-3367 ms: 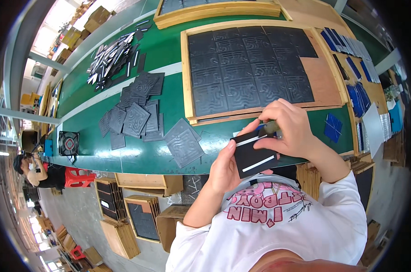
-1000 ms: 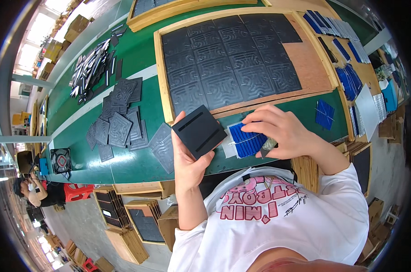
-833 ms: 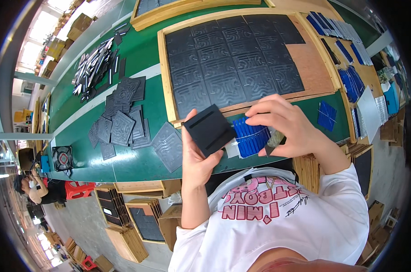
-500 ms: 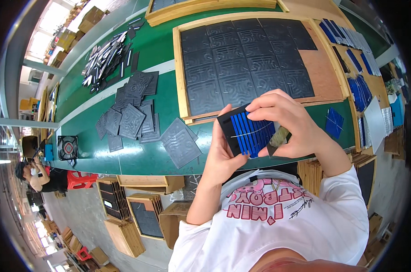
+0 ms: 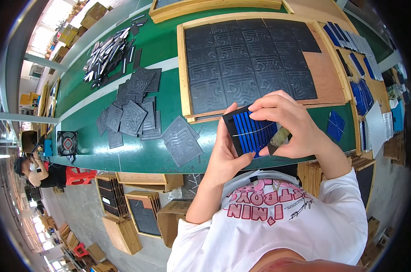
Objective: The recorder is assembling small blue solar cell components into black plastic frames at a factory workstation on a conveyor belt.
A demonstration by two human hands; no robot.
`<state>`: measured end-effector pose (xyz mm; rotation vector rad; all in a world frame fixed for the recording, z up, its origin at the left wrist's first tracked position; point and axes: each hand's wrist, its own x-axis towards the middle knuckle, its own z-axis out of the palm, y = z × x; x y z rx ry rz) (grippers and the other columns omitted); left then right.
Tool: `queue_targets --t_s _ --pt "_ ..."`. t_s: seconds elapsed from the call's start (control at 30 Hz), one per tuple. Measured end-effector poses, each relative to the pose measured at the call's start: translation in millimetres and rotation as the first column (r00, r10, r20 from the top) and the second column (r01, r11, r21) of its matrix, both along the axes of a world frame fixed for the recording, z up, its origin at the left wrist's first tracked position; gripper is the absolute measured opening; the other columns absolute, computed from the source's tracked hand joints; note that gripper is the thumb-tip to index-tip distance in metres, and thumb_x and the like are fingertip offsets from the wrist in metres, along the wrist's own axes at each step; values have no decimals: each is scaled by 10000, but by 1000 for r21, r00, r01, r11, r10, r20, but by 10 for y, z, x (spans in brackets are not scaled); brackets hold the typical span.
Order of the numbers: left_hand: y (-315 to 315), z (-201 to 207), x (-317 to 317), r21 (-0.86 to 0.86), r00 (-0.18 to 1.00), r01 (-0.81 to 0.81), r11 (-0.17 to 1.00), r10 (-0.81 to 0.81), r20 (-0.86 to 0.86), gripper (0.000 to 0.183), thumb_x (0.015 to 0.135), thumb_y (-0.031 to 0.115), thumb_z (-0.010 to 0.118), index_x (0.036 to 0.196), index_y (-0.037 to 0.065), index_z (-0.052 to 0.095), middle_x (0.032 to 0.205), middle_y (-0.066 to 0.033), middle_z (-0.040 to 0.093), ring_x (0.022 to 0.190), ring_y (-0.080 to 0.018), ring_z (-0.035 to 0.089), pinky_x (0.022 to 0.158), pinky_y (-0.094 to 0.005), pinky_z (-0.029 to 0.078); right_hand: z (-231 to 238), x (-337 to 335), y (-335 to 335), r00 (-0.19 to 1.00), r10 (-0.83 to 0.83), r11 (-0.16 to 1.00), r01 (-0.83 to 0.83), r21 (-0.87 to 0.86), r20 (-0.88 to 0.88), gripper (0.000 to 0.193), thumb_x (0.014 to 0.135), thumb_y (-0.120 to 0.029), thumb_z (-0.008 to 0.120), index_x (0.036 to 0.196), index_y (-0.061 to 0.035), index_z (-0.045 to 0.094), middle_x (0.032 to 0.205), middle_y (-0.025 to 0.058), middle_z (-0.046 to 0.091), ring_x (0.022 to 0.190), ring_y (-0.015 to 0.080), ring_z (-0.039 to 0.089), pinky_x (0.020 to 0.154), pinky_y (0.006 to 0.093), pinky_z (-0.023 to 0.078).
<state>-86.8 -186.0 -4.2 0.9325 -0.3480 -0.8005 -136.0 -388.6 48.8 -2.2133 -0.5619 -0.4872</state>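
My left hand (image 5: 226,152) is closed on the left edge of a black square plate (image 5: 230,123), its thumb pressed at the near corner. Against the plate lies a row of narrow blue strips (image 5: 251,131), crossed by a thin white line. My right hand (image 5: 289,120) curls over their right side, fingertips on the top edge. A yellowish wrapped piece (image 5: 279,136) and a dark corner show by the right thumb; what they belong to is unclear. Both hands are just above the table's near edge.
Beyond my hands, a wooden frame (image 5: 183,72) holds rows of black embossed tiles (image 5: 232,54). Loose black tiles (image 5: 133,115) and a heap of thin strips (image 5: 108,56) lie leftward on the green table (image 5: 169,158). Blue strips (image 5: 336,124) sit right. A fan (image 5: 67,143) and a person (image 5: 33,170) are far left.
The view has shifted slightly. The held plate and both hands sit a little farther right in the picture. The left thumb has moved right and slightly up along the strips' near edge. The grip stays.
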Motion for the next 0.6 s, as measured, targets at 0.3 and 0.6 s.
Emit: queue_targets --t_s 0.3,0.6 --pt "-65 90 -38 11 999 -36 999 36 5 1110 633 -175 732 1560 102 188 1453 -118 422 1312 -295 500 1083 -430 458 -7 -3 -28 1000 17 1000 -17 -18 -18 671 615 -242 892 1203 -92 608 1225 104 609 1067 326 595 888 427 494" --pt "-62 77 -42 -32 1000 -7 999 6 -17 1081 696 -253 614 1572 97 84 1455 -140 411 1296 -286 526 1048 -416 501 9 -1 -49 999 37 999 -38 -29 -28 627 662 -260 865 1211 -99 607 1231 101 606 1084 316 604 891 425 501"
